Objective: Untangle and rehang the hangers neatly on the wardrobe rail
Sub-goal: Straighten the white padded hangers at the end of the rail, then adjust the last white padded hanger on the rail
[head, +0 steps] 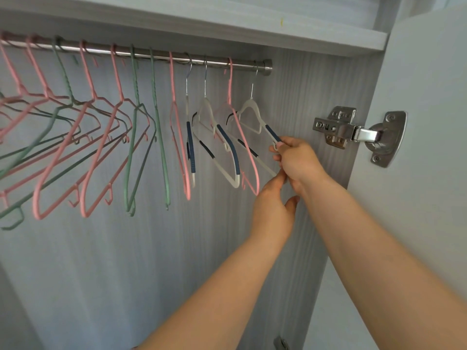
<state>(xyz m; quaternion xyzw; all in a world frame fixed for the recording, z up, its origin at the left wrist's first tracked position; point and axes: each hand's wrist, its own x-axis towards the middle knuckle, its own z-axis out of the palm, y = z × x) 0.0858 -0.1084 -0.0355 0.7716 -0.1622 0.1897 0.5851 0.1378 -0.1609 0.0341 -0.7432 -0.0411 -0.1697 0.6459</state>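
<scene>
Inside of an open grey wardrobe (pixel 177 248), viewed from head height. Running from 9 o'clock towards 2 o'clock beneath a shelf (pixel 252 29): a steel wardrobe rail (pixel 161 55), hung along its whole length. From 9 to 11 o'clock, pink hangers (pixel 60 152) and green hangers (pixel 161 147), crowded, tilted and crossing one another. Near centre, just right of those, white hangers (pixel 236 179) with dark blue grips and metal hooks, with two more pink ones hung among them. At the rail's 2 o'clock end, the last white hanger (pixel 244 106), hooked on the rail and pulled aslant. Gripping its shoulder tip, just right of centre: the right hand (pixel 297 160), fingers curled tight round it. At 7 o'clock of that hand, close against it: the left hand (pixel 271 210), fingers reaching up to that hanger's lower bar, thumb held apart. Fingertips hidden behind the right hand, so grip or mere touch impossible to tell. At 3 o'clock, a metal hinge (pixel 353 133) joining the side wall to the open door (pixel 429 97).
</scene>
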